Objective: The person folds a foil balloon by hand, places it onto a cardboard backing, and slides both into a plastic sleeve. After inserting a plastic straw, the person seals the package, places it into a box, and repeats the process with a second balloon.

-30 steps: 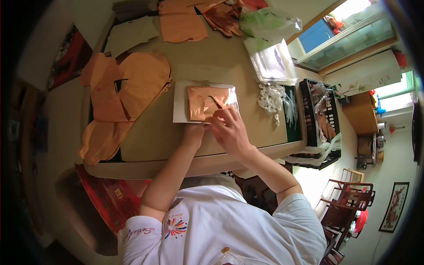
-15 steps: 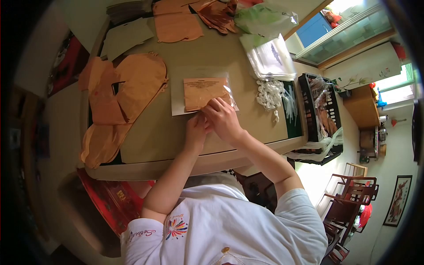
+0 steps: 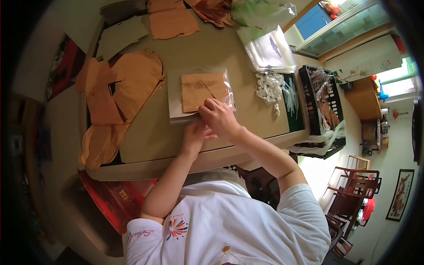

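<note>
On the table lies a clear plastic bag (image 3: 176, 104) with a folded orange-brown sheet (image 3: 196, 90) inside it and a pale backing. My right hand (image 3: 217, 117) rests at the bag's near edge, its fingers closed in a pinch over the lower right of the sheet; what they pinch is hidden. Just below and to the left, my left hand (image 3: 196, 134) is at the table's near side with its fingers apart, holding nothing that shows.
Orange flat pieces (image 3: 134, 84) spread over the left side, grey-green sheets (image 3: 121, 37) behind. At the right are a stack of clear bags (image 3: 269, 53), white coiled items (image 3: 269, 90), thin clear sticks (image 3: 291, 99) and a black crate (image 3: 312, 101).
My left hand has come away from my right hand, down and slightly left, and its fingers have opened. The bag's near edge now shows more. The whole view has shifted slightly.
</note>
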A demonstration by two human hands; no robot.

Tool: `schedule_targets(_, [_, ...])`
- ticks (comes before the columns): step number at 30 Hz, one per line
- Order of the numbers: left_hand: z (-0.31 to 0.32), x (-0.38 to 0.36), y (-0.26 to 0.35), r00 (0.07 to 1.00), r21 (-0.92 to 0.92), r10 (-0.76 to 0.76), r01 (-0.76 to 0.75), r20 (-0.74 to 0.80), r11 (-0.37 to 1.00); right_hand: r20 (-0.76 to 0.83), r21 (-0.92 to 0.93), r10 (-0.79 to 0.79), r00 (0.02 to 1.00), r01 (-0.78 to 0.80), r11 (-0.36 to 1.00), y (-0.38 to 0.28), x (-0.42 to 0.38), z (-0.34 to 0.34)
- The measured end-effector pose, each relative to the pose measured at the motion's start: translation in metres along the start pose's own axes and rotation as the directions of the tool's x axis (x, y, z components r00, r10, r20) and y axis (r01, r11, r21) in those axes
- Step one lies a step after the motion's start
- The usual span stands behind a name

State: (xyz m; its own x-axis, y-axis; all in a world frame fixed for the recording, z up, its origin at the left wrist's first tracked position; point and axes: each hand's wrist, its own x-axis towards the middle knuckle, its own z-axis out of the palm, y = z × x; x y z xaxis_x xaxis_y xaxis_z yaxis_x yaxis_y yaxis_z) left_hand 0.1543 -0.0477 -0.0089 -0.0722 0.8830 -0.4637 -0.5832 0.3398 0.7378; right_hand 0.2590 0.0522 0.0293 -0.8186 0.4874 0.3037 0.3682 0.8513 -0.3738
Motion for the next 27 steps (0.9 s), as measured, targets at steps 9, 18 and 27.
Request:
schedule_targets(9, [-0.004, -0.046, -0.004, 0.688, 0.875, 0.559, -0.455, 0.462, -0.163, -0.013, 0.005, -0.092, 0.996, 0.092, 0.996, -0.002, -0.022, 0.0])
schedule_targets(18, [-0.005, -0.04, -0.011, 0.687, 0.887, 0.562, -0.378, 0.46, -0.264, 0.003, -0.051, -0.082, 0.997, 0.082, 0.995, -0.001, -0.022, 0.002])
schedule_targets(27, [0.001, -0.045, -0.008, 0.743, 0.881, 0.497, -0.273, 0.448, -0.386, 0.016, -0.028, 0.039, 0.999, -0.039, 0.999, -0.004, -0.015, 0.003])
